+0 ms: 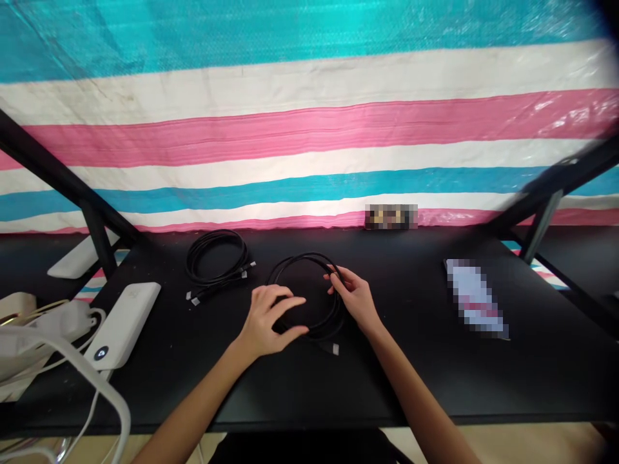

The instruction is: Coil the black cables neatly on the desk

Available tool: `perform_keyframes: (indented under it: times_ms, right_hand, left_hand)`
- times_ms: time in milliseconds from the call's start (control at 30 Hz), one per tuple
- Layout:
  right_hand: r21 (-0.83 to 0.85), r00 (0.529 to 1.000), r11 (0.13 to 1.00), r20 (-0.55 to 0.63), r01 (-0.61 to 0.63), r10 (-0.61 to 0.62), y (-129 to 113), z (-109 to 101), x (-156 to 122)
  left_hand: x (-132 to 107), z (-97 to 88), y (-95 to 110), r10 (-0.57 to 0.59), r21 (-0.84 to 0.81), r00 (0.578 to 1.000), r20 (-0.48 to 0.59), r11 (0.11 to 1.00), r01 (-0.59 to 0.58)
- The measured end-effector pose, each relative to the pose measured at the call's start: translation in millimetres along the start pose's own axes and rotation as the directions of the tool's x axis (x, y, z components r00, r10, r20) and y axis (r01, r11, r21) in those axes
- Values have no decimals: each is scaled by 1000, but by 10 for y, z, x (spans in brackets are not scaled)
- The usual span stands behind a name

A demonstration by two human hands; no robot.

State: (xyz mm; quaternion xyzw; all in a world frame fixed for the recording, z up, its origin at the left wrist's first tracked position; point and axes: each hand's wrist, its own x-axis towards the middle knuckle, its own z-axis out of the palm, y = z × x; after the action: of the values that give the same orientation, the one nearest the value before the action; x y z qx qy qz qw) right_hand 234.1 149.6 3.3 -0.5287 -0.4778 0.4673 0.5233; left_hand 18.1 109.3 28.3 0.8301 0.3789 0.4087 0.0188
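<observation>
A coiled black cable [300, 261] lies on the black table [416, 374] in front of me. My left hand [271, 319] rests on the near left of the coil, fingers curled and pinching the strands. My right hand [354, 298] grips the right side of the same coil with fingers closed round it. One silver plug end of this cable [334, 349] sticks out toward me. A second coiled black cable [215, 258] with silver plugs lies apart, to the left and a little farther back.
A white power bank [123, 322] and white cords with a power strip [43, 328] sit at the left edge. A blurred card [474, 298] lies at the right. Black frame struts [53, 174] slant at both sides. A striped tarp [309, 116] hangs behind.
</observation>
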Motion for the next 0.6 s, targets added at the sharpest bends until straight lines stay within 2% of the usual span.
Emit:
perform_keyframes:
  times_ms: [67,133,167,233,333,400,467,533,600]
  right_hand:
    - [13,1000,1000,0,11,-11,-15,-4,8]
    - [30,1000,999,12,28,-28,-43,-6,7]
    - [37,999,999,23,37,-38,-59,-7,4]
    - [50,998,998,38,50,-52,-90,-11,-7]
    - [74,997,996,44,52,-55,-119,-18,-24]
    - [90,998,995,47,47,-52,-127,-25,-28]
    - [104,998,993,26,48,-51,-131,-40,-20]
    - [125,997,990,-40,66,-61,-136,-72,5]
    - [159,986,982,-145,102,-79,-141,-132,47]
  left_hand:
    - [1,0,-54,-123,58,976,-180,989,135]
    - [13,10,-126,-302,11,918,-257,949,315]
    - [22,18,-161,-401,-60,886,-232,915,399]
    - [40,41,-211,-570,-272,818,-69,800,535]
    - [51,73,-227,-684,-544,692,231,499,675]
    - [49,77,-225,-694,-601,636,338,361,713]
    - [46,57,-244,-701,-619,630,334,341,708]
    - [50,12,-288,-735,-657,636,234,363,661]
    - [62,-49,-344,-781,-709,617,95,381,593]
